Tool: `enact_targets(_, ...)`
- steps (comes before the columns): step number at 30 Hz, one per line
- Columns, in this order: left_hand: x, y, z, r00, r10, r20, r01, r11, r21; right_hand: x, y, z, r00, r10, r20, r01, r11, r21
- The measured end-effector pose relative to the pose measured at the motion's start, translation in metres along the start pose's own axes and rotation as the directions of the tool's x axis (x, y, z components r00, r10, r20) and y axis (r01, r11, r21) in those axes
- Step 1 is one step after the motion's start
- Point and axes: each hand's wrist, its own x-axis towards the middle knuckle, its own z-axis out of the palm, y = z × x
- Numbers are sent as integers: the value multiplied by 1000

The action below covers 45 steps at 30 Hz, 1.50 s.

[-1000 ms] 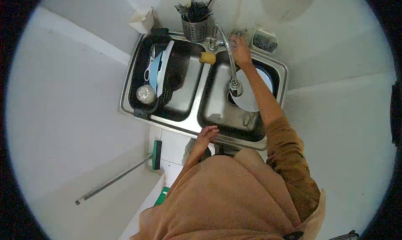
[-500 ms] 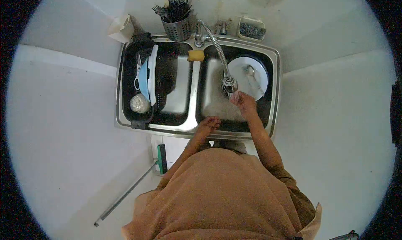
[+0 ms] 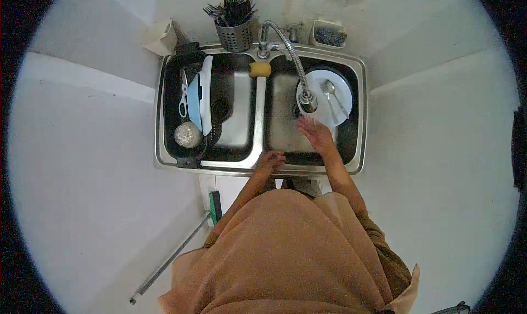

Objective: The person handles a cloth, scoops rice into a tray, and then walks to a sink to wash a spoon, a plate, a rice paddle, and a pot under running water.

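Note:
My right hand (image 3: 316,135) is over the right basin (image 3: 282,136), just below the spout head (image 3: 308,102) of the flexible faucet. Its fingers are stretched out, with nothing held. At the front rim of the sink, near the divider, my left hand (image 3: 270,161) hangs with loose, parted fingers and holds nothing. A white plate (image 3: 318,81) lies in the right basin, behind my right hand. On the plate rest a spoon (image 3: 330,87) and a fork (image 3: 328,96). A yellow sponge (image 3: 260,69) sits on the back end of the divider.
In the left basin, a black rack (image 3: 189,163) holds a white dish (image 3: 206,94), a blue flat item (image 3: 194,103), white-handled scissors (image 3: 183,103) and a glass (image 3: 188,134). Behind stand a cutlery holder (image 3: 235,37) and a scourer dish (image 3: 329,35). A green squeegee (image 3: 214,207) leans at left.
My right hand has drawn slightly back from the spout, its fingers spreading. The whitish stream under the spout no longer shows. The spout head has shifted right, over the plate's edge.

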Motion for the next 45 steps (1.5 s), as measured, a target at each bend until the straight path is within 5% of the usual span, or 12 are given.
enact_targets(4,5,4,-1,999,-21,24,22,999,-41,-9,-10,-26,911,337,-240,-354,935,-32)
enact_targets(7,15,-3,0,998,16,55,-15,1000,-8,-6,-6,-67,907,149,-394,-273,920,-281)
enact_targets(9,18,-3,4,999,-2,54,1,1000,6,1,-56,-47,911,-148,-386,-272,490,-829)
enact_targets(12,25,-1,15,997,-25,72,24,1000,14,30,-44,-68,864,-498,-71,-46,62,-997)
enact_targets(15,30,9,30,996,-33,81,36,999,-41,47,-19,-74,884,-463,-66,-159,-166,-973)
enact_targets(22,56,32,78,995,86,43,-82,993,-90,30,-3,-57,926,-346,-151,-134,71,-988)
enact_targets(25,80,34,94,999,44,25,-36,966,-255,-2,55,-52,933,-54,-357,-210,723,-658)
enact_targets(27,72,48,102,989,-136,-59,118,965,-235,-23,57,-30,945,15,-328,-198,823,-533)
enact_targets(35,87,-16,82,960,-119,-253,-41,835,-549,-3,-69,-39,997,-77,-27,-2,310,-951)
enact_targets(37,71,-2,62,928,-213,-305,42,875,-482,36,-117,-37,981,38,-191,-180,551,-815)
enact_targets(41,80,-32,27,931,-158,-329,30,931,-363,151,-148,-53,811,-585,13,150,186,-971)
enact_targets(45,52,1,36,919,-227,-322,73,901,-427,251,-165,-64,870,-463,167,57,-242,-969)
